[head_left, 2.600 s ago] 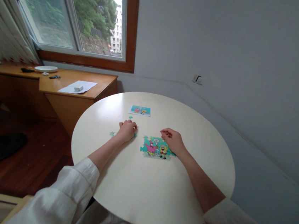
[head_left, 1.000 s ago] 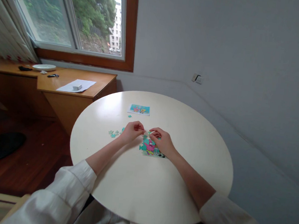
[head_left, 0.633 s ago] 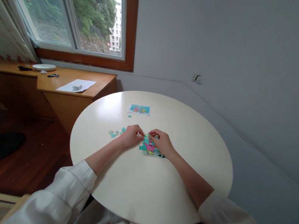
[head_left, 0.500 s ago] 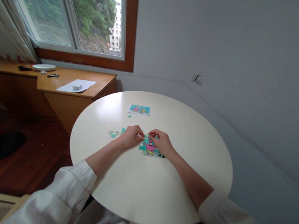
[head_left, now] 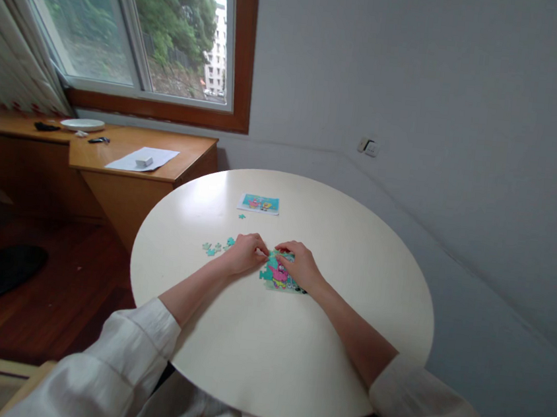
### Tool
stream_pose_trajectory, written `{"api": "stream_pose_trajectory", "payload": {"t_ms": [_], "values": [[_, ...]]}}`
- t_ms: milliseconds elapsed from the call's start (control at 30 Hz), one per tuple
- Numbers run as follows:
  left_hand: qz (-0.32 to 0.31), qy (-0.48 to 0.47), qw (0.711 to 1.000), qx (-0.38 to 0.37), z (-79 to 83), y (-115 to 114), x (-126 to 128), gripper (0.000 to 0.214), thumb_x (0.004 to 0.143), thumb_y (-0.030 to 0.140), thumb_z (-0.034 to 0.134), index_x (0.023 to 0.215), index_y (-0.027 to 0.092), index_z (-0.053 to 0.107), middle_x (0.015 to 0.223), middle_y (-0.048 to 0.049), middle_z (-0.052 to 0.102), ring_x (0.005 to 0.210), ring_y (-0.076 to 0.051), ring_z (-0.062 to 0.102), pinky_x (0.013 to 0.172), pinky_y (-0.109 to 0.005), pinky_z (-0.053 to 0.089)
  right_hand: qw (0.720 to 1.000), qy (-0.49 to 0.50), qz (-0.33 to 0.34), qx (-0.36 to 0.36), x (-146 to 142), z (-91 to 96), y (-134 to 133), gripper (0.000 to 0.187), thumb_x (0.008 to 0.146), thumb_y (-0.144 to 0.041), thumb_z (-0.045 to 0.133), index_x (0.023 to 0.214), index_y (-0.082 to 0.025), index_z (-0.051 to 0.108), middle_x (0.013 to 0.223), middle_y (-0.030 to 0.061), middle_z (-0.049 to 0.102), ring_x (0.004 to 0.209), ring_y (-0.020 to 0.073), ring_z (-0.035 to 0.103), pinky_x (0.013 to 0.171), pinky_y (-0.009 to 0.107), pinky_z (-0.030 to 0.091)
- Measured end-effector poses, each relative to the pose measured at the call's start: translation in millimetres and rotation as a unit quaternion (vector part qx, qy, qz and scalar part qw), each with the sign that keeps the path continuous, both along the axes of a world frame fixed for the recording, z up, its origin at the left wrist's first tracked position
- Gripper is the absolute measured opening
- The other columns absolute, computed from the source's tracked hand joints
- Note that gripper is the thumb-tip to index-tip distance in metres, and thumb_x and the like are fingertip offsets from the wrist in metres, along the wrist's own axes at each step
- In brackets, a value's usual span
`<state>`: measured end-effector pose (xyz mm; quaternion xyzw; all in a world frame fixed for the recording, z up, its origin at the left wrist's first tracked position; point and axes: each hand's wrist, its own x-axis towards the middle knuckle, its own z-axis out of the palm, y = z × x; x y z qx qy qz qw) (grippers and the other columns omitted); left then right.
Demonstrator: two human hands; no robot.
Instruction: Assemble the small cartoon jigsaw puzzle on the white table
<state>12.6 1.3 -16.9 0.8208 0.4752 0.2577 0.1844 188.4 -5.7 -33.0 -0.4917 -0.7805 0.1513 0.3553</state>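
A partly joined jigsaw puzzle (head_left: pixel 279 275) with a pink cartoon starfish lies flat on the round white table (head_left: pixel 263 353). At its upper left corner, my left hand (head_left: pixel 246 255) has thumb and fingertips pinched together; whatever is between them is too small to make out. My right hand (head_left: pixel 305 268) reaches over the puzzle's right part and hides some of it. Its thumb and index finger close around a green puzzle piece (head_left: pixel 276 253) along the top edge. Several loose puzzle pieces (head_left: pixel 212 250) lie left of my left hand.
Farther back on the table lies a small picture card (head_left: pixel 259 204) with a single loose piece (head_left: pixel 242 216) just before it. A wooden desk (head_left: pixel 195 153) stands back left, bearing papers (head_left: pixel 162 156) and a white plate (head_left: pixel 82 125). The wall (head_left: pixel 417 117) rises behind the table.
My right hand's fingertips have shifted slightly left along the puzzle's top edge. My left hand, the loose pieces and the card look the same.
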Motion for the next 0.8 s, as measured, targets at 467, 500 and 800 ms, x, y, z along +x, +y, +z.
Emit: {"api": "stream_pose_trajectory", "payload": {"t_ms": [467,500,800], "values": [[-0.003,-0.016,1.0,-0.003,-1.0,1,0,0.01,0.066,0.02,0.06,0.071,0.019,0.069,0.08,-0.003,0.059,0.065,-0.012,0.052,0.072,-0.026,0.042,0.993,-0.101,0.003,0.066,0,1.8,-3,0.027,0.072,-0.004,0.043,0.069,-0.02,0.065,0.085,0.0048,0.06,0.082,0.0176,0.049,0.075,0.033,0.037],[-0.002,-0.016,1.0,-0.003,-1.1,1,0,0.01,0.066,0.02,0.06,0.071,0.019,0.069,0.08,-0.0029,0.059,0.065,-0.012,0.052,0.072,-0.026,0.042,0.992,-0.109,0.001,0.067,0,2.4,-4,0.027,0.072,-0.005,0.044,0.069,-0.02,0.065,0.085,0.0048,0.06,0.082,0.0179,0.049,0.075,0.033,0.036],[0.016,-0.03,0.999,0.028,-2.5,4,-3,0.013,0.07,0.02,0.054,0.07,0.018,0.067,0.076,-0.0037,0.059,0.068,-0.014,0.053,0.07,-0.027,0.042,0.988,-0.109,-0.02,0.108,1,10.6,-8,0.034,0.071,0.0,0.04,0.085,-0.018,0.064,0.094,0.0067,0.058,0.091,0.0193,0.047,0.078,0.033,0.034]]}}
